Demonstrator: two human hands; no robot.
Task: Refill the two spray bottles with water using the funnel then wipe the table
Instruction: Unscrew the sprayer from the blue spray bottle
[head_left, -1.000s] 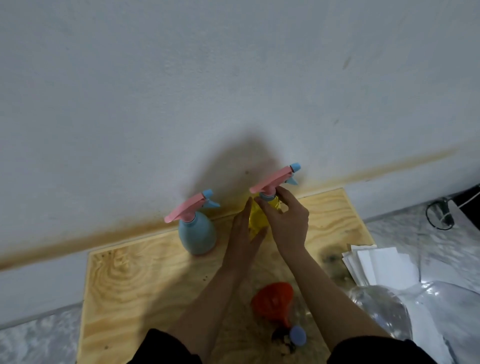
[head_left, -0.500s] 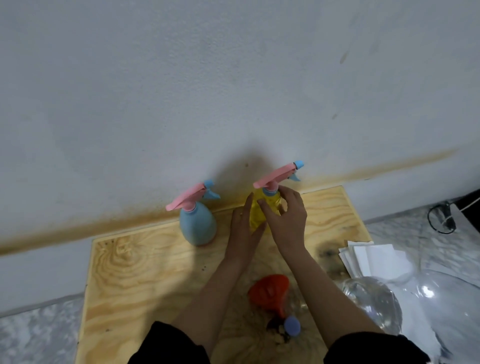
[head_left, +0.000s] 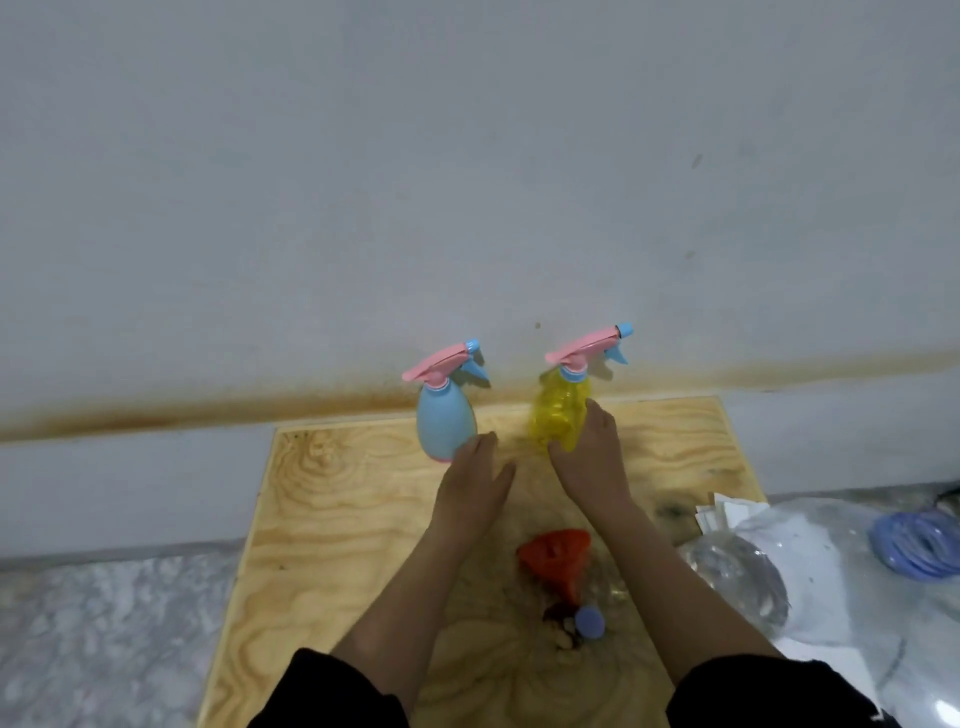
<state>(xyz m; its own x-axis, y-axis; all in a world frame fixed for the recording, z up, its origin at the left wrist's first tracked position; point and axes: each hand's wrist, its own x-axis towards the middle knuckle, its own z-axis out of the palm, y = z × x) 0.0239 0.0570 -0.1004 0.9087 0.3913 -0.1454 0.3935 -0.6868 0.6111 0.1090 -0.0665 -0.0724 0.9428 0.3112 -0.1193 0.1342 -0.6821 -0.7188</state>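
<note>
Fingers (head_left: 480, 449) of the left hand (head_left: 472, 493) are straight, together and holding nothing. The tips are at the lower right of the blue spray bottle (head_left: 445, 423); touching or just short of it, can't tell. Right hand (head_left: 592, 462) has fingers up the right flank of the yellow spray bottle (head_left: 558, 415) and thumb across its lower front, so it grips the body low down.

- Wall (head_left: 467, 182): grey, with a rusty-brown stain band just above the tabletop line.
- Tabletop (head_left: 337, 519): bare plywood, butted against the wall.
- Clear plastic (head_left: 737, 577): crumpled, at the tabletop's right edge. White sheets (head_left: 727, 514) are just behind it.
- Blue coil (head_left: 914, 545): far right, off the tabletop.
- Spray bottles: both upright at the back by the wall, apart from each other. Blue is on the left and opaque; yellow is on the right and translucent. Pink trigger heads are on, blue nozzles point right.
- Red funnel (head_left: 558, 553): on its side between the forearms, spout toward the camera.
- Blue cap (head_left: 589, 622): just beside the spout. It looks to be on a clear bottle, too blurred to be sure.
</note>
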